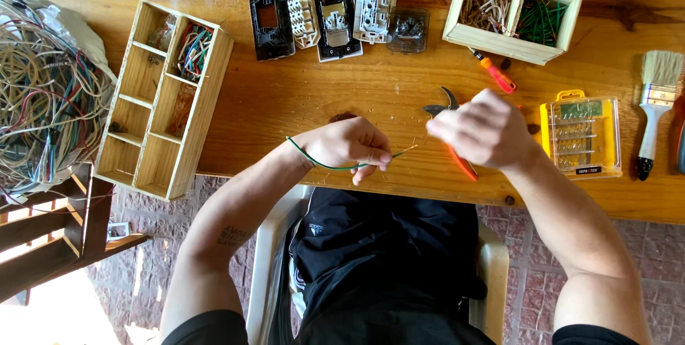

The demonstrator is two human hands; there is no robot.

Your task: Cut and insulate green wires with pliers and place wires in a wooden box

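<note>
Between hands, thin green wire [325, 163]

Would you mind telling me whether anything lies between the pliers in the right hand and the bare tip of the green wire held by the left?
Nothing visible does. The left hand pinches the green wire, whose stripped tip points toward the right hand holding orange-handled pliers; only bare wooden table shows in between.
</note>
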